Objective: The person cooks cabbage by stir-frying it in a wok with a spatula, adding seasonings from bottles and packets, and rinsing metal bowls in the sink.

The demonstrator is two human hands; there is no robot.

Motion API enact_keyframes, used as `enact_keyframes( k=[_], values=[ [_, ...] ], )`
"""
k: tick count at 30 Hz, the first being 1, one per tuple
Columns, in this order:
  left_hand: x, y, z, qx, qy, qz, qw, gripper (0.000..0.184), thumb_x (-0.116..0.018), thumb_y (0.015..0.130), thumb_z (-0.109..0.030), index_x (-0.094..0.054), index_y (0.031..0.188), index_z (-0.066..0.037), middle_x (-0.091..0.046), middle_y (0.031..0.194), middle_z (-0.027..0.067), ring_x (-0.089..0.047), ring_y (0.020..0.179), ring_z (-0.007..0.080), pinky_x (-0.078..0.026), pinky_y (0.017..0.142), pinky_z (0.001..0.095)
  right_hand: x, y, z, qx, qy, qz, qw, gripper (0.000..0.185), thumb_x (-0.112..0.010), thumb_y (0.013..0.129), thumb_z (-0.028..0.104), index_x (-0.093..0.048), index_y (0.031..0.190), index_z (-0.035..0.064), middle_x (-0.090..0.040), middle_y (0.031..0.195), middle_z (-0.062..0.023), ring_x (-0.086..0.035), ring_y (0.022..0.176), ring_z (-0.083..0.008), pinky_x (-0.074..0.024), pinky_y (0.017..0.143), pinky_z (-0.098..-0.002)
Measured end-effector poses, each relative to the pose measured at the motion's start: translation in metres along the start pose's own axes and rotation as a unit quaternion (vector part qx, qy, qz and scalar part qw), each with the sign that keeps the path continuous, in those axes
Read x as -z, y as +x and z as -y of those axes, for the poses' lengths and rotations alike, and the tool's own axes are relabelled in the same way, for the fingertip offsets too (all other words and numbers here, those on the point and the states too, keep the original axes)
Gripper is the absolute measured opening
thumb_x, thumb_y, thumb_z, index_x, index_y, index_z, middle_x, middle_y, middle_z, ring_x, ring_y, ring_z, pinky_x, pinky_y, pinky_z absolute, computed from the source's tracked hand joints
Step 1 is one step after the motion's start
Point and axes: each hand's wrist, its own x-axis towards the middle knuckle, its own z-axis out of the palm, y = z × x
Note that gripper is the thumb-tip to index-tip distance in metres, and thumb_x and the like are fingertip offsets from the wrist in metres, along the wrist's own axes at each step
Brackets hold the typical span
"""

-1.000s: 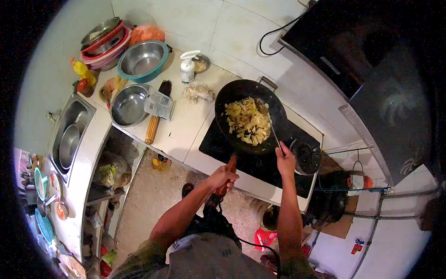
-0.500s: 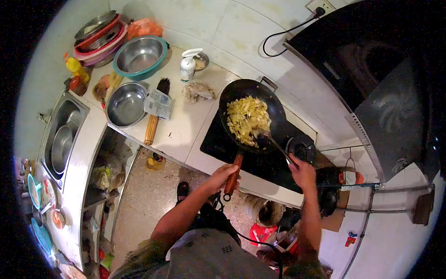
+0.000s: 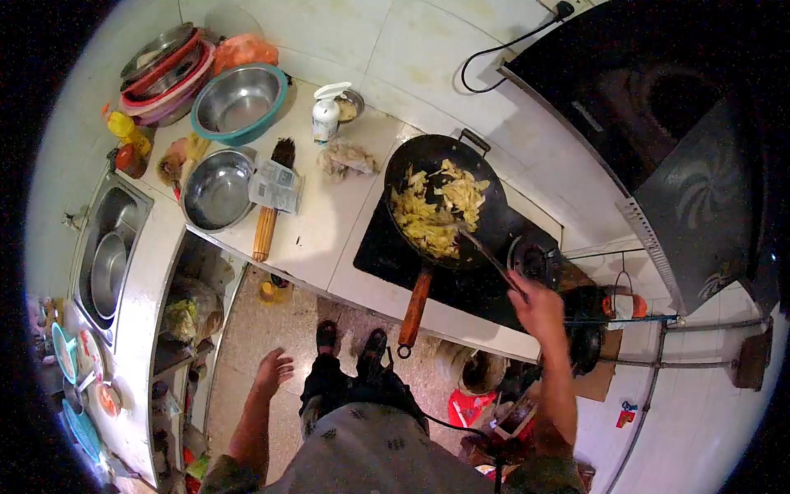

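A black wok [image 3: 485, 239] sits on the black cooktop [image 3: 374, 251], with pale yellow chopped food [image 3: 428, 218] inside. My right hand [image 3: 536, 306] is closed around the handle of a spatula [image 3: 492, 259], whose head is down in the food. The wok's wooden handle [image 3: 416, 306] points toward me with no hand on it. Away to its left, my left hand [image 3: 276, 370] hangs over the floor, holding nothing, its fingers apart.
On the counter left of the wok are a plastic bag [image 3: 347, 159], a white spray bottle [image 3: 325, 119], bundled sticks [image 3: 263, 235] and metal bowls [image 3: 220, 189]. A sink [image 3: 109, 251] lies far left. A range hood [image 3: 650, 148] hangs at upper right.
My left hand has let go of the wok's handle and moved left, down over the floor. The food has been shifted about and now shows a gap at its upper middle.
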Motion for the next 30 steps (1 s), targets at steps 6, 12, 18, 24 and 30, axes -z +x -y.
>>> enact_keyframes(
  k=[6,12,18,24,30],
  values=[
    [0.093,-0.004,0.071,0.051,0.015,-0.118,0.992,0.046,-0.054,0.090,-0.033,-0.046,0.128,-0.008,-0.061,0.099,0.0149,-0.062,0.079,0.0258,-0.054,0.067,0.0396,-0.033,0.002,-0.010,-0.089,0.043,0.043,0.994,0.035,-0.063,0.084,0.029,-0.063,0.118,0.0195,-0.067,0.102,-0.0136,-0.065,0.083,-0.0333,-0.0511,0.077,-0.0411],
    [0.084,-0.011,0.066,0.055,0.004,-0.095,0.994,0.033,-0.055,0.088,-0.026,-0.051,0.113,-0.005,-0.061,0.089,0.0122,-0.063,0.069,0.0250,-0.056,0.060,0.0397,-0.089,0.045,-0.050,-0.151,0.241,-0.141,0.948,0.041,-0.060,0.087,0.036,-0.060,0.121,0.0126,-0.067,0.096,-0.0188,-0.065,0.081,-0.0347,-0.0502,0.074,-0.0404],
    [0.080,-0.024,0.068,0.063,0.054,-0.146,0.986,0.034,-0.056,0.087,-0.027,-0.049,0.114,-0.006,-0.061,0.087,0.0119,-0.064,0.070,0.0254,-0.056,0.060,0.0402,-0.084,0.023,-0.014,-0.076,0.084,-0.082,0.990,0.038,-0.059,0.087,0.033,-0.060,0.121,0.0156,-0.066,0.091,-0.0174,-0.064,0.078,-0.0356,-0.0506,0.069,-0.0401],
    [0.132,-0.018,0.097,0.097,0.031,-0.166,0.981,0.035,-0.057,0.087,-0.027,-0.049,0.113,-0.005,-0.060,0.086,0.0122,-0.064,0.071,0.0260,-0.056,0.060,0.0413,-0.024,-0.016,0.005,-0.049,0.038,0.018,0.998,0.038,-0.063,0.084,0.035,-0.062,0.119,0.0215,-0.067,0.086,-0.0160,-0.064,0.077,-0.0337,-0.0508,0.070,-0.0418],
    [0.177,0.037,0.101,0.074,-0.057,-0.031,0.995,0.033,-0.057,0.086,-0.026,-0.050,0.113,-0.007,-0.061,0.088,0.0115,-0.064,0.069,0.0246,-0.057,0.060,0.0402,-0.106,0.039,-0.010,-0.088,0.156,-0.119,0.977,0.041,-0.059,0.086,0.038,-0.061,0.120,0.0151,-0.066,0.089,-0.0191,-0.064,0.082,-0.0380,-0.0505,0.074,-0.0415]
  ],
)
